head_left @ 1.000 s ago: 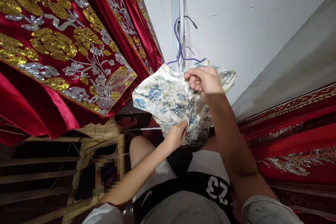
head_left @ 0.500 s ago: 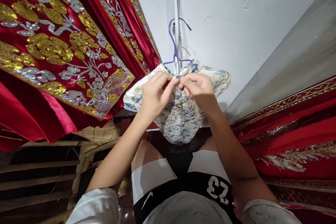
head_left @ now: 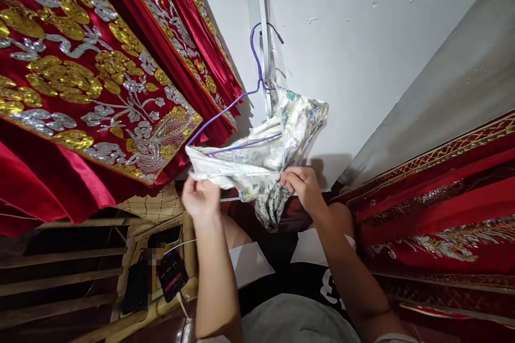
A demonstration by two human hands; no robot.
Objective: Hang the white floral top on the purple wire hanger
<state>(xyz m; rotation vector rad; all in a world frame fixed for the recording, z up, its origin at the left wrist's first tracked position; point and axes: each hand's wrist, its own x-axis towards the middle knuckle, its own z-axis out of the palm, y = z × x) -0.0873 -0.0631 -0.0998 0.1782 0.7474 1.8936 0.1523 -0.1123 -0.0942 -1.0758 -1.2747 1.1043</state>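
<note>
A small white garment with a blue and green flower print [head_left: 263, 155] hangs on a purple wire hanger [head_left: 245, 94] hooked high on the white wall. My left hand [head_left: 200, 196] pinches the garment's left lower edge, fingers closed on the cloth. My right hand [head_left: 302, 186] grips the bunched cloth at the middle, fingers closed round it. The garment is tilted and crumpled, and the hanger's left arm and bottom wire show bare.
Red satin cloths with gold and silver embroidery [head_left: 92, 80] hang at the left, and more red cloth [head_left: 442, 209] at the right. A wooden chair [head_left: 161, 257] with a phone [head_left: 172, 274] on it stands at lower left. White wall [head_left: 362, 37] behind.
Both hands came down from the garment's collar to its lower part. The garment has slid to the right on the hanger, baring the hanger's left arm.
</note>
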